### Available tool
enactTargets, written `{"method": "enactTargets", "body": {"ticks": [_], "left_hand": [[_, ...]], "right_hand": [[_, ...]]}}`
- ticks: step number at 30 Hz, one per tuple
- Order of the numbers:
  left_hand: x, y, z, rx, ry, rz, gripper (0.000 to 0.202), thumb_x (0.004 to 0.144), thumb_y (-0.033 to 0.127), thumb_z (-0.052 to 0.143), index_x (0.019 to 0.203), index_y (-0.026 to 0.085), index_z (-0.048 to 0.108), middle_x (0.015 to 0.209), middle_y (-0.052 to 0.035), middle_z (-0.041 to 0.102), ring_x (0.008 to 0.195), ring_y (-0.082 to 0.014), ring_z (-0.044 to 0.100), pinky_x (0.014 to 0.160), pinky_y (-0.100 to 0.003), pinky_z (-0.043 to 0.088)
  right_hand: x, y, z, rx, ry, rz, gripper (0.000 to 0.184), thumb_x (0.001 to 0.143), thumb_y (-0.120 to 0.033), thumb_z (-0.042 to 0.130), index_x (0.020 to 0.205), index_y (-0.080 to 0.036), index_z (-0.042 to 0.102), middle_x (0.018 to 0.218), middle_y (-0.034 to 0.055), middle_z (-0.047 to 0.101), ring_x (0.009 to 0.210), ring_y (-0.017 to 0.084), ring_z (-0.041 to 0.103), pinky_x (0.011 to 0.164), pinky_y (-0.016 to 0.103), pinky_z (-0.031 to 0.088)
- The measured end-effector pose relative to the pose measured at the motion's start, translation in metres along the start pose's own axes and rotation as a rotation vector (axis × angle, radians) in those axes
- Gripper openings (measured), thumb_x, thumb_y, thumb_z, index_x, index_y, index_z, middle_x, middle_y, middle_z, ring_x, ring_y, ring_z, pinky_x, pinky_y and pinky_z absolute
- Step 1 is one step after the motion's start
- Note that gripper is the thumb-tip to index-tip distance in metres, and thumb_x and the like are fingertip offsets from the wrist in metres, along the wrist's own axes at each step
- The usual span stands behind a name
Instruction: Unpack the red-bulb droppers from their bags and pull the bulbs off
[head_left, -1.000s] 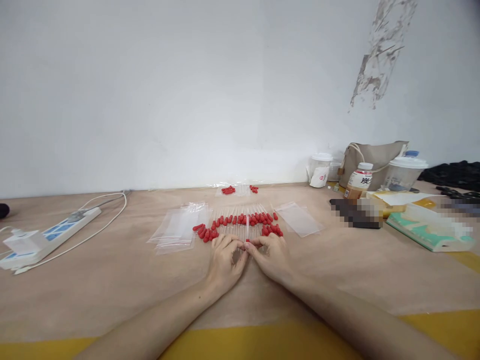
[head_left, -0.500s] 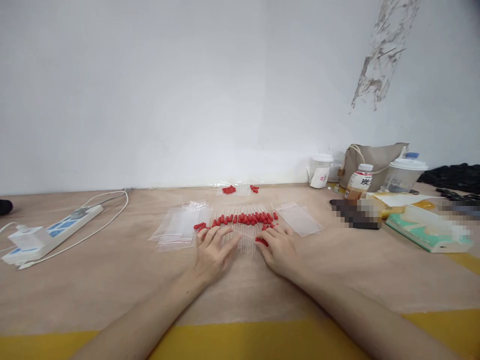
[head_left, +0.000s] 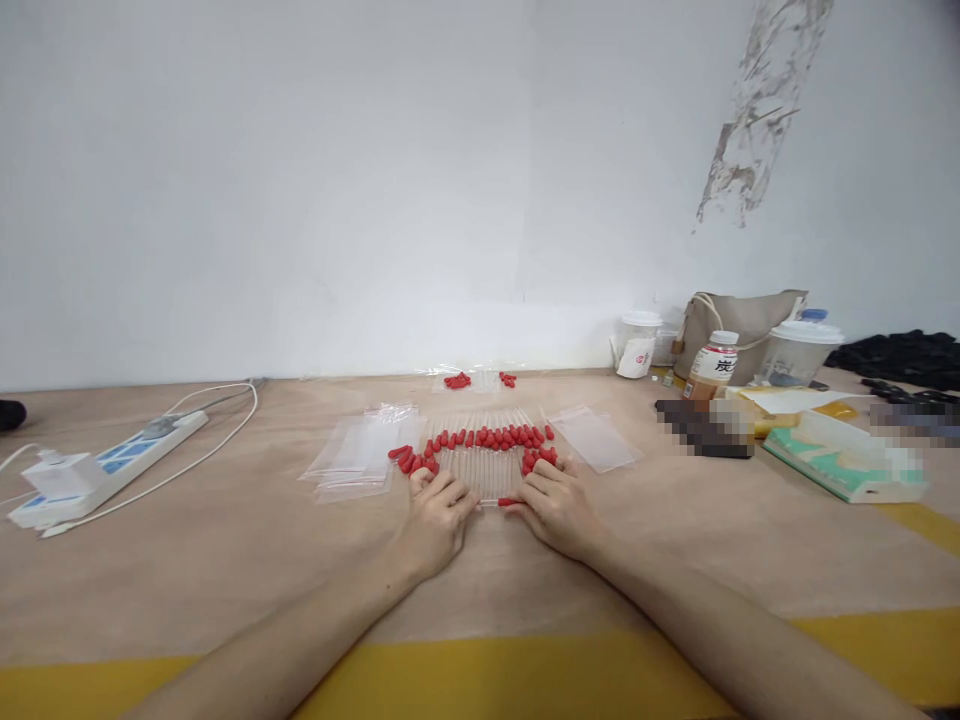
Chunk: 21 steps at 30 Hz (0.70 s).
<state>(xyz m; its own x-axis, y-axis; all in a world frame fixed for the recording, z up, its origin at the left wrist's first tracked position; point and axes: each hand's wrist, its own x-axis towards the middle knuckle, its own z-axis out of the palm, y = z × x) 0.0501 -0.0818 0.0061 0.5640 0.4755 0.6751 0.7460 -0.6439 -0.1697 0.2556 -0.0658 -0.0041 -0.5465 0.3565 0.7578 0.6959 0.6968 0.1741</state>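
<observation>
Several clear glass droppers with red rubber bulbs (head_left: 487, 438) lie in a row on the tan tabletop, with loose red bulbs (head_left: 411, 462) at the left end of the row. My left hand (head_left: 439, 510) and my right hand (head_left: 553, 503) rest side by side just in front of the row, fingers curled. Between their fingertips lies one dropper (head_left: 495, 500) crosswise, its red bulb toward my right hand; both hands pinch it.
A stack of clear zip bags (head_left: 356, 455) lies left of the droppers and one bag (head_left: 594, 437) right. A bagged batch of droppers (head_left: 469, 380) sits near the wall. A power strip (head_left: 105, 465) is far left. Bottle (head_left: 711, 365), cups, a bag and a tissue pack (head_left: 844, 455) crowd the right.
Both hands spread over the dropper row half a second ago, then drew back toward me and curled. A single dropper now lies crosswise between their fingertips.
</observation>
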Motion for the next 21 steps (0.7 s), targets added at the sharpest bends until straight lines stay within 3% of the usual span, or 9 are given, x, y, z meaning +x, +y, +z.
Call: {"method": "enactTargets", "body": {"ticks": [8, 12, 16, 21], "left_hand": [[-0.003, -0.008, -0.001, -0.050, -0.009, -0.028, 0.019, 0.083, 0.018, 0.044, 0.077, 0.020, 0.062, 0.064, -0.0017, 0.056, 0.070, -0.0160, 0.046, 0.071, -0.036, 0.028], [-0.010, -0.025, 0.001, -0.086, -0.002, -0.118, 0.021, 0.084, 0.019, 0.042, 0.078, 0.018, 0.062, 0.067, -0.0033, 0.055, 0.068, -0.0155, 0.047, 0.066, -0.031, 0.035], [-0.009, -0.034, 0.004, -0.168, 0.000, -0.200, 0.025, 0.086, 0.017, 0.036, 0.093, 0.017, 0.059, 0.078, -0.0052, 0.054, 0.073, -0.0145, 0.050, 0.067, -0.027, 0.042], [-0.002, -0.040, 0.008, -0.124, 0.015, -0.251, 0.042, 0.081, 0.007, 0.030, 0.120, 0.015, 0.044, 0.085, -0.0072, 0.049, 0.079, -0.0163, 0.049, 0.070, -0.029, 0.045]], "right_hand": [[0.000, 0.012, -0.008, 0.112, -0.089, -0.050, 0.018, 0.083, -0.023, 0.047, 0.070, -0.019, 0.060, 0.060, 0.0001, 0.054, 0.067, 0.013, 0.044, 0.068, 0.031, 0.025], [-0.003, 0.037, -0.016, 0.233, 0.007, 0.213, 0.016, 0.082, -0.024, 0.048, 0.075, -0.019, 0.061, 0.070, 0.0025, 0.059, 0.071, 0.014, 0.049, 0.068, 0.031, 0.031], [-0.003, 0.057, -0.017, 0.435, 0.159, 0.476, 0.019, 0.083, -0.028, 0.046, 0.090, -0.022, 0.062, 0.079, 0.0039, 0.059, 0.071, 0.014, 0.052, 0.061, 0.027, 0.041], [-0.004, 0.064, -0.011, 0.394, 0.162, 0.662, 0.025, 0.079, -0.027, 0.045, 0.093, -0.018, 0.064, 0.078, 0.0063, 0.056, 0.068, 0.015, 0.052, 0.055, 0.026, 0.042]]}}
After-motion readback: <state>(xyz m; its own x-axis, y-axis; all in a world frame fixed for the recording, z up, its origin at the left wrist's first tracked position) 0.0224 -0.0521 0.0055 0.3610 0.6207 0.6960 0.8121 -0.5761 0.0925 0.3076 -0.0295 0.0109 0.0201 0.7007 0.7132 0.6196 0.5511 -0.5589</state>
